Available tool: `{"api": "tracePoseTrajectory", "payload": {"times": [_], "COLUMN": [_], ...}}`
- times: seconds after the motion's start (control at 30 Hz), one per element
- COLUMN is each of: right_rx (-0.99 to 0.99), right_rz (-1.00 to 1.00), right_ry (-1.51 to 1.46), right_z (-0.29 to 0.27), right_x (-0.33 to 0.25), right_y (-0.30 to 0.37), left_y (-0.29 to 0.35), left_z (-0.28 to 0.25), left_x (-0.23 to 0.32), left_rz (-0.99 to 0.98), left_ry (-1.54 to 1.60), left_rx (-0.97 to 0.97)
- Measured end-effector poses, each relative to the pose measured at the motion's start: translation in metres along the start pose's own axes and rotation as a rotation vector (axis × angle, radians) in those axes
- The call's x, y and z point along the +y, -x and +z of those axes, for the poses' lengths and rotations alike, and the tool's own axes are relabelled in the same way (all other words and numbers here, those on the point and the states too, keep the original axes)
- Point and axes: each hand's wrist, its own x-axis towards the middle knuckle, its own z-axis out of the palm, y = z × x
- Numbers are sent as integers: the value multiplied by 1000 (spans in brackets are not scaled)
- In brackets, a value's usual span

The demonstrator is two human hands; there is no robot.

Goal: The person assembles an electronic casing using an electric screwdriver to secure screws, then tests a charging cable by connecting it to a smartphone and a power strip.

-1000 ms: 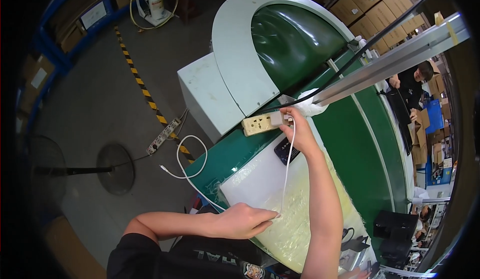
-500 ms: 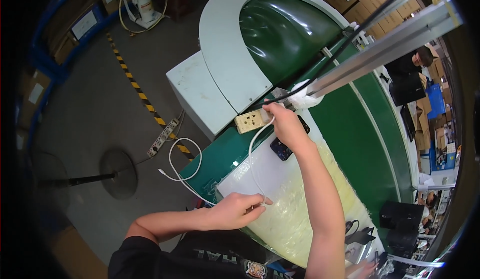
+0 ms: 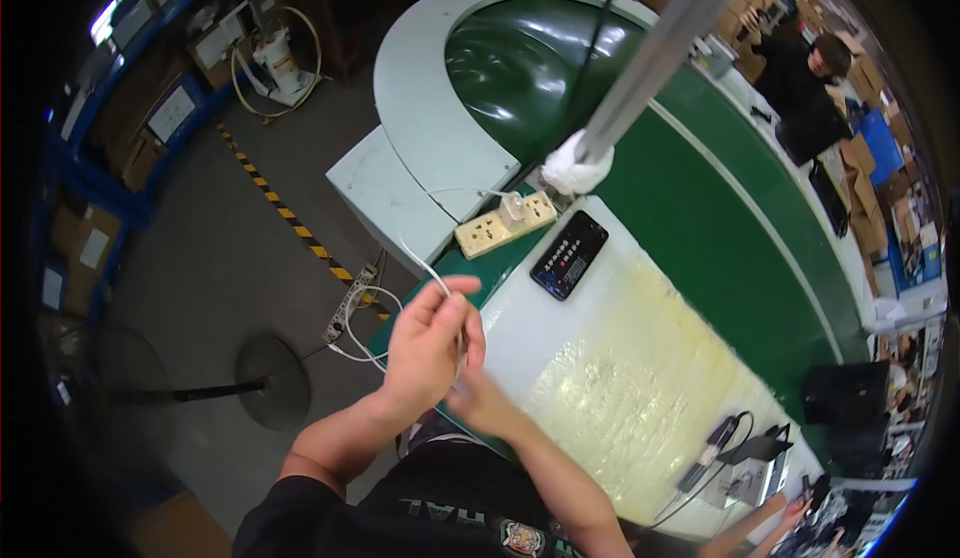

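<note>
A broad green conveyor belt (image 3: 720, 228) sweeps past on the right of a cream power strip (image 3: 478, 240), and its pale curved housing (image 3: 410, 68) rises just beyond the strip at a workshop bench. A white and yellowish pad (image 3: 610, 388), glossy in places, stretches from beside the strip toward the wearer and to the right. Across the belt, well to the right of the strip and farther off, a co-worker in dark clothing (image 3: 790, 73) is at work. A metal pole (image 3: 660, 63), wrapped in white at its foot, stands just beyond the strip on its right. On the near side of the strip and to its left, the wearer's left hand (image 3: 425, 348) pinches a white cable (image 3: 428, 266) between thumb and fingers. The right hand (image 3: 482, 403), nearer the wearer than the strip, is partly hidden behind the left and blurred, so its grip cannot be told. A black phone (image 3: 570, 255), its screen lit, lies on the pad, near the strip on its right. A white adapter (image 3: 513, 212) sits on the face of the strip; from it the thin cable arcs left to the left hand, and a loop of white cable hangs left of the strip and nearer the wearer, past the bench edge.
</note>
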Motion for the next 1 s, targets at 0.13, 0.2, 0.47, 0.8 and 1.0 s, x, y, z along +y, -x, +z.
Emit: {"api": "tracePoseTrajectory", "payload": {"times": [0.13, 0.2, 0.47, 0.8, 1.0], "right_rx": [-285, -222, 302, 351, -23], "right_rz": [71, -39, -124, -201, -364], "right_ry": [-343, -443, -285, -853, -674], "right_z": [29, 38, 31, -36, 4], "right_x": [-42, -36, -38, -51, -53], "right_y": [13, 18, 17, 40, 31], "left_y": [-13, -12, 19, 53, 70], "left_z": [7, 16, 26, -28, -25], "left_x": [10, 13, 11, 44, 37], "left_rz": [-28, -72, -168, -186, -124], "left_ry": [-20, -49, 13, -1596, -728], "left_rx": [-133, -129, -70, -847, -381]}}
